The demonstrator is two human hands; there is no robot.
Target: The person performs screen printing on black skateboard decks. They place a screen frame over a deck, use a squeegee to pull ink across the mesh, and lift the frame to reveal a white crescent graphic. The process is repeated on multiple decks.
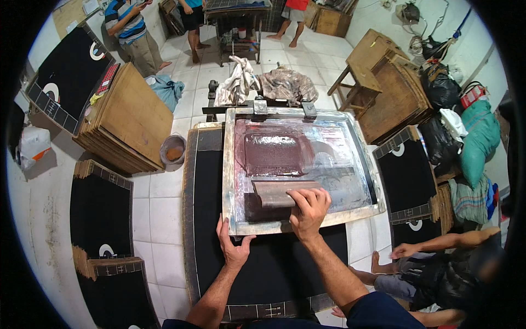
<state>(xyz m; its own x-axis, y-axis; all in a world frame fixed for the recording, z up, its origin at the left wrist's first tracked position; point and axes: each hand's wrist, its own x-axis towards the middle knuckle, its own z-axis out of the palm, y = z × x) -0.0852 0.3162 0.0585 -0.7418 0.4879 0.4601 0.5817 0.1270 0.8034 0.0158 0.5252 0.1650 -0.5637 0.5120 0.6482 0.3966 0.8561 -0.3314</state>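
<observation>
A wooden-framed printing screen [228, 170] lies over a board covered in black fabric [279, 268]. Dark maroon ink [274, 154] is spread wet and glossy on the mesh, mostly in its upper left part. My right hand [309, 211] grips a brown squeegee [272, 194], which rests across the mesh near the frame's front edge. At the front left corner of the frame, my left hand [234, 245] holds the wood with thumb and fingers apart around the corner; its fingertips are partly hidden. Two metal clamps [260, 106] sit on the frame's far edge.
Stained rags [287, 83] hang behind the screen. Stacked boards [131, 118] and a small bucket [173, 149] stand left. More fabric-covered boards [101, 211] lie on both sides. A wooden stool [361, 82] is far right. A person [438, 268] sits at right; others stand at the back.
</observation>
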